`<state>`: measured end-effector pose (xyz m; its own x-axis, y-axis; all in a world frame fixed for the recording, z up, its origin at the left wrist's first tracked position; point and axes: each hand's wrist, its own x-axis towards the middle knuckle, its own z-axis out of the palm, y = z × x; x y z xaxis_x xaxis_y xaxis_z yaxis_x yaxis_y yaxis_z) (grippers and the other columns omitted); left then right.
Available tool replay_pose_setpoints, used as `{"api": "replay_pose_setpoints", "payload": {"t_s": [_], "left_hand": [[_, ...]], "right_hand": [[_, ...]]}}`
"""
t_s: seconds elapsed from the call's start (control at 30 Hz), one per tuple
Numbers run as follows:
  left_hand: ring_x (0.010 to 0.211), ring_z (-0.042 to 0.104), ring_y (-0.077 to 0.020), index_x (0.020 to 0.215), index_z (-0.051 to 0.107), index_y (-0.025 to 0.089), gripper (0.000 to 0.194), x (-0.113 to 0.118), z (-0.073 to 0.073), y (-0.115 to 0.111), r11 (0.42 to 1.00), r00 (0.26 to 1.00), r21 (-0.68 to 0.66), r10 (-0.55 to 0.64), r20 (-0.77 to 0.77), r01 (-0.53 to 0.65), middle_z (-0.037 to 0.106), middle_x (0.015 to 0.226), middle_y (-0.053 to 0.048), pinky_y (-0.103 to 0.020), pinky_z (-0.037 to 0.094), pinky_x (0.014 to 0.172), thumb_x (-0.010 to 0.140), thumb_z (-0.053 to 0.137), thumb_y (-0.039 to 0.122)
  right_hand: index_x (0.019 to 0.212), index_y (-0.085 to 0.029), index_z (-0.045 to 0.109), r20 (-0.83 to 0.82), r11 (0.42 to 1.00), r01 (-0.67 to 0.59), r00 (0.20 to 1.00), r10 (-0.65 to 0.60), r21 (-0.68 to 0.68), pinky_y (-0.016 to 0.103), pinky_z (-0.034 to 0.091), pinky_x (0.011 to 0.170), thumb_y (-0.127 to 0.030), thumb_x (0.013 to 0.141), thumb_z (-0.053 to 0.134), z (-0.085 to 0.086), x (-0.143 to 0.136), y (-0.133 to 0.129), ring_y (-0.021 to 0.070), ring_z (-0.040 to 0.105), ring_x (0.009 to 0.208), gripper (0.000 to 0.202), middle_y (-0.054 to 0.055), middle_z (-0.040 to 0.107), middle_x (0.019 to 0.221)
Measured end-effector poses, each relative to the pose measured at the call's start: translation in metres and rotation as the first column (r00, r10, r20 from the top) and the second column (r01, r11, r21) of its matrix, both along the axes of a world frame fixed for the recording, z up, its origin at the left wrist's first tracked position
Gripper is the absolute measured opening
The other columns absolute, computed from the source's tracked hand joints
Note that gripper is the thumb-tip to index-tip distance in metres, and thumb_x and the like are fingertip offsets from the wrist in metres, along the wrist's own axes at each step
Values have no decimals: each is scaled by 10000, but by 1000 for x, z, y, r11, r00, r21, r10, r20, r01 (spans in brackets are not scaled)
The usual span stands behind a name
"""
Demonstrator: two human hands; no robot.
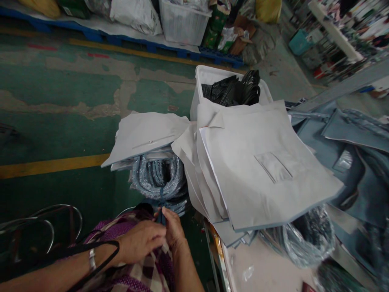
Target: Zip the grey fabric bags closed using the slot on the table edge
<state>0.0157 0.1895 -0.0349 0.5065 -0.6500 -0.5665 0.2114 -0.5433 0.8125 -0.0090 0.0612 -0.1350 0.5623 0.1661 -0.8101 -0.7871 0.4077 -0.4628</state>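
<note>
My left hand point(141, 241), with a band at its wrist, and my right hand point(174, 228) meet at the bottom centre, over a checked purple cloth. Between their fingers is a dark blue strip point(161, 217), which runs up to a coiled bundle point(159, 176) of grey-blue pieces in clear plastic. My right hand is closed on the strip. The left fingers are bent against it, and their tips are partly hidden. Above the bundle lie stacked pale sheets point(148, 132) with blue edges. A larger stack of pale sheets point(249, 162) lies to the right.
A white bin point(199, 87) with black coiled pieces stands behind the large stack. A pinkish table point(258, 269) bears another plastic-wrapped coil point(313, 235). Blue-grey pieces point(349, 158) are heaped at the right. A blue pallet point(121, 39) with bags and a crate is at the back.
</note>
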Motion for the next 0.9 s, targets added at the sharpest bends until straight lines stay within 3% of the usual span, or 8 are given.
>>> {"api": "replay_pose_setpoints", "payload": {"t_s": [0.07, 0.13, 0.27, 0.4, 0.53, 0.7, 0.8, 0.9], "left_hand": [[657, 434, -170, 606, 471, 203, 266, -13, 12, -12, 994, 995, -85, -69, -72, 63, 516, 650, 11, -329, 340, 711, 790, 585, 357], [579, 431, -154, 580, 517, 205, 243, -19, 8, -17, 993, 981, -101, -72, -180, 54, 511, 578, 22, -305, 338, 624, 732, 640, 349], [535, 507, -158, 680, 624, 178, 432, -1, -42, 11, 963, 898, 126, 268, -349, -238, 562, 584, 9, -260, 347, 515, 744, 660, 604], [720, 586, -161, 930, 599, 156, 436, 32, -85, 57, 631, 606, 430, 766, -215, -646, 612, 844, -21, -290, 475, 662, 934, 573, 591], [895, 650, -185, 1154, 610, 154, 342, 60, -100, 68, 369, 301, 462, 929, -217, -807, 658, 1101, -65, -350, 558, 802, 964, 653, 435], [796, 667, -152, 1122, 641, 131, 253, 76, -108, 52, 242, 81, 486, 941, -328, -840, 688, 1011, -49, -309, 589, 720, 985, 651, 343], [751, 660, -143, 1093, 648, 128, 243, 78, -110, 45, 216, 28, 533, 940, -339, -818, 683, 958, -36, -293, 590, 676, 978, 665, 341], [727, 656, -131, 1075, 646, 124, 183, 78, -110, 42, 181, -6, 549, 947, -322, -816, 676, 930, -26, -270, 589, 647, 988, 650, 284]], "right_hand": [[800, -169, 634, -5, 1000, -14, 1000, 13, -19, 272, 496, 538, -619, 652, 789, 0, 7, 0, 173, 607, 562, 498, 15, 630, 643], [749, -180, 589, -9, 998, -38, 999, 38, -44, 271, 491, 515, -596, 667, 783, 0, 13, 1, 151, 568, 502, 467, 0, 606, 604], [666, -198, 509, 48, 984, -74, 995, 82, -160, 199, 378, 455, -487, 719, 755, 0, 13, 3, 83, 420, 434, 383, -58, 514, 524], [680, -185, 596, 78, 946, -190, 973, 217, -262, 198, 265, 423, -414, 775, 686, 2, -2, 0, 80, 324, 401, 264, -74, 423, 443], [701, -163, 638, 102, 871, -364, 904, 416, -329, 228, 326, 436, -392, 854, 580, 10, -14, -8, 109, 383, 396, 282, -31, 482, 468], [823, -186, 659, 259, 727, -445, 730, 633, -523, 291, 503, 692, -272, 948, 493, 41, -8, 15, 189, 633, 684, 225, 48, 675, 770], [959, -195, 682, 320, 644, -455, 602, 731, -615, 369, 506, 924, -212, 941, 518, 55, 0, 44, 243, 681, 946, 166, 89, 717, 975], [1055, -181, 696, 312, 564, -473, 510, 802, -677, 445, 520, 958, -257, 793, 724, 53, -1, 55, 320, 671, 1043, 274, 127, 712, 1075]]}}
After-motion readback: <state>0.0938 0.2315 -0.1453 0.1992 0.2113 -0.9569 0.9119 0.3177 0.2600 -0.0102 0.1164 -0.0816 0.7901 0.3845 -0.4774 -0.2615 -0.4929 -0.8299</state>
